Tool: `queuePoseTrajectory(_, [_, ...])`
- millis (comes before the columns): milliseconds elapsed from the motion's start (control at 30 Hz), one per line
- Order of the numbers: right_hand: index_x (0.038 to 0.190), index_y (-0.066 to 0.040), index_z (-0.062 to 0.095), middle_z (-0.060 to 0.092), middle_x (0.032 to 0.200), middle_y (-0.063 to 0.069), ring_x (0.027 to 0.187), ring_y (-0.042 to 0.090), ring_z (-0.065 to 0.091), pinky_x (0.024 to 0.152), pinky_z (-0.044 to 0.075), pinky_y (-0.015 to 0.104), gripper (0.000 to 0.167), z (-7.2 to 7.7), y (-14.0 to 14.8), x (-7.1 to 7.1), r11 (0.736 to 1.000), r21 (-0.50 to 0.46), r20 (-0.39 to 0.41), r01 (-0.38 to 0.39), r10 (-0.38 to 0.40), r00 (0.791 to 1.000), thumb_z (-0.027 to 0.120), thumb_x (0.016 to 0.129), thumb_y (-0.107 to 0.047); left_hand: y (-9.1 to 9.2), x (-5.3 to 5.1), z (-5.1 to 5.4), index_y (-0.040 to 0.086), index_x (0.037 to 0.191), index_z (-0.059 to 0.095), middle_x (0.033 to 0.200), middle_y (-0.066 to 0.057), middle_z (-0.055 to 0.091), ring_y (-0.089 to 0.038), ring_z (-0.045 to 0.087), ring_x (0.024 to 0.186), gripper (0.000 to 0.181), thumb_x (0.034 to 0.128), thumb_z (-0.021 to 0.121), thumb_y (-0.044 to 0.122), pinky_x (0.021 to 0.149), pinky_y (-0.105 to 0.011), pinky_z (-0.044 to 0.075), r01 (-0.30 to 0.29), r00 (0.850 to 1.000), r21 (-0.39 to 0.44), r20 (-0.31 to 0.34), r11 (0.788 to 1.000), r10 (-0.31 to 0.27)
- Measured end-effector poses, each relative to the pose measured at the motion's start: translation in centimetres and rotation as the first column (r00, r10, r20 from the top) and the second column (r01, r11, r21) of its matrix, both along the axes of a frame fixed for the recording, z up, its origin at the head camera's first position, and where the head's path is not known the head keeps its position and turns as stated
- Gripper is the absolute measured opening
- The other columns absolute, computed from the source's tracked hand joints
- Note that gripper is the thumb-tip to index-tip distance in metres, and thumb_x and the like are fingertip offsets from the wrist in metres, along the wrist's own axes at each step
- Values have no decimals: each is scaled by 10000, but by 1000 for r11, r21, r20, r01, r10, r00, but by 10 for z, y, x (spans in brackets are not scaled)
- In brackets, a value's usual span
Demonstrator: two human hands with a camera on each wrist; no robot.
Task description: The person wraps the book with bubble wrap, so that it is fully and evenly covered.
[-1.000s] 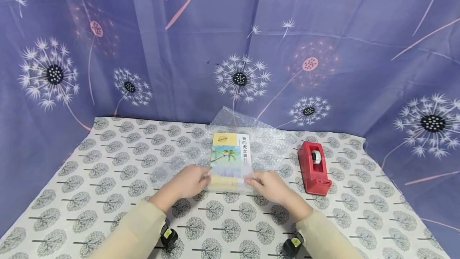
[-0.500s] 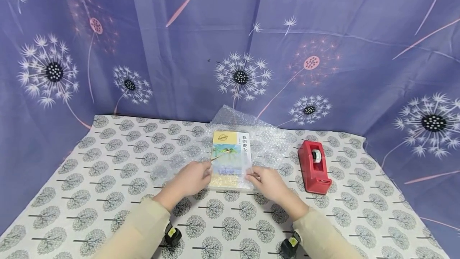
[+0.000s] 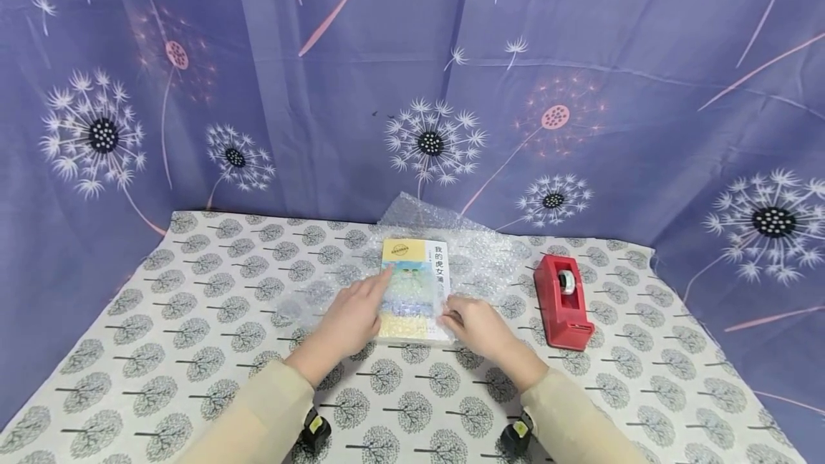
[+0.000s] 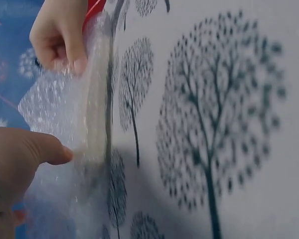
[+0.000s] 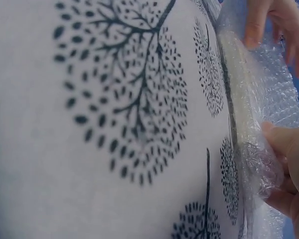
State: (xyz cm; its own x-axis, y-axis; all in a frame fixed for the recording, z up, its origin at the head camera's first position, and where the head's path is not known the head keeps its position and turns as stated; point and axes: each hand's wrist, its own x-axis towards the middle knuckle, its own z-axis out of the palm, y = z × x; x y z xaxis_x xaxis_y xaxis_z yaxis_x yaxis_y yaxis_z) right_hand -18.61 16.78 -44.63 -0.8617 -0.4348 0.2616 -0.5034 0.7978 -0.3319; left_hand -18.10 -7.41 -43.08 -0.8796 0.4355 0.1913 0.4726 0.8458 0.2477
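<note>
A book with a yellow, blue and white cover lies on the table, its lower part covered by clear bubble wrap that also spreads out behind and beside it. Over the book's left edge, the left hand rests with fingers extended on the wrapped cover. At the lower right edge the right hand pinches the wrap between thumb and curled fingers. The right wrist view shows the right hand gripping bunched wrap along the book's side. In the left wrist view, the left thumb touches the wrap.
A red tape dispenser with a roll of tape stands to the right of the book. The table has a white cloth with a tree print. A purple curtain with dandelions hangs behind it.
The left hand has let go of the wrap's edge, moved up and inward, and straightened its fingers over the cover. Wrap has come further up over the book. The right hand has barely moved.
</note>
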Motion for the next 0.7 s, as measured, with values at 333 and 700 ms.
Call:
queuePoseTrajectory(333, [795, -109, 638, 641, 697, -26, 595, 46, 546, 566, 494, 151, 95, -1, -3, -3, 1000, -23, -17, 4, -4, 1000, 709, 827, -164, 29, 10, -1, 36, 1467, 305, 1591, -117, 103, -303, 135, 1464, 608, 960, 498, 311, 1185, -496, 154, 129, 988, -154, 107, 980, -114])
queuePoseTrajectory(700, [894, -104, 669, 701, 783, 17, 621, 69, 591, 605, 531, 203, 99, -6, -2, -5, 987, -132, 60, 92, -84, 995, 711, 825, -161, 36, 7, -10, 71, 1489, 265, 1591, -113, 93, -312, 155, 1458, 612, 982, 446, 361, 1184, -503, 167, 63, 953, -82, 302, 995, -35])
